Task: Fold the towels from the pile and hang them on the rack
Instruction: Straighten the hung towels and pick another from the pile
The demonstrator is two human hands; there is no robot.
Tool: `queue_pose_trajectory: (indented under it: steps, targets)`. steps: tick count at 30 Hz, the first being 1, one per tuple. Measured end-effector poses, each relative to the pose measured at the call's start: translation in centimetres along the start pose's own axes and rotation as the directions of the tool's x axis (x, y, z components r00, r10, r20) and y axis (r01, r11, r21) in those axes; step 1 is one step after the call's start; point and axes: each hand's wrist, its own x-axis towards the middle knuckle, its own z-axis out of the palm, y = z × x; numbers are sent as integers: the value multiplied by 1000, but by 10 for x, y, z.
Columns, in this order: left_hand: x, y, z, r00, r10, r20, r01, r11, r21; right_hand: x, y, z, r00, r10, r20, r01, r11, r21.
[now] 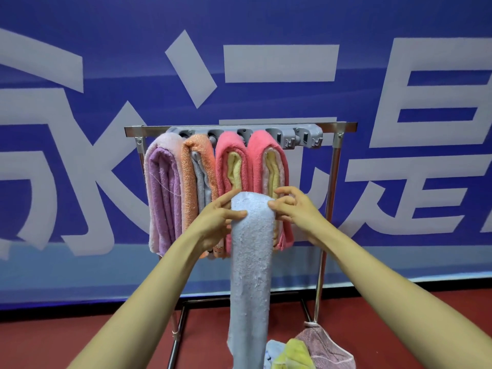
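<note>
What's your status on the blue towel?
Left hand and right hand pinch light blue towel, folded. Not yet on rack. Four hung towels crowd its left.

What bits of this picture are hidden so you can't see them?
Head view, all of it:
Pale blue towel: bottom end cut off by the lower edge.
Pile on the floor: partly behind that towel, partly cut off.
Rightmost pink towel: lower part mostly behind the towel and right hand.
Left hand: fingertips behind the towel.
</note>
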Motion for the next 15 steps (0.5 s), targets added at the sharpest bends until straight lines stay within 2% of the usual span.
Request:
queue_pose_trajectory:
  steps: [6,9,11,13,15]
  targets:
    - [0,6,-2,1000,18,-2,-18,999,-29,-7,-5,4,981,108,161,-94,991,-92]
    - [4,6,-1,997,-47,-67,36,989,-146,-5,-11,4,997,32,65,-30,999,-32]
    - [2,4,0,992,-120,-36,112,978,-176,-2,-16,6,1000,2,1,-2,1000,9]
    - [-2,-2,-1,985,-171,24,172,980,-101,2,-17,8,1000,-1,-23,2,1000,29]
    - [-5,-12,-1,990,-141,11,141,990,20,4,-19,10,999,-2,-35,3,1000,20]
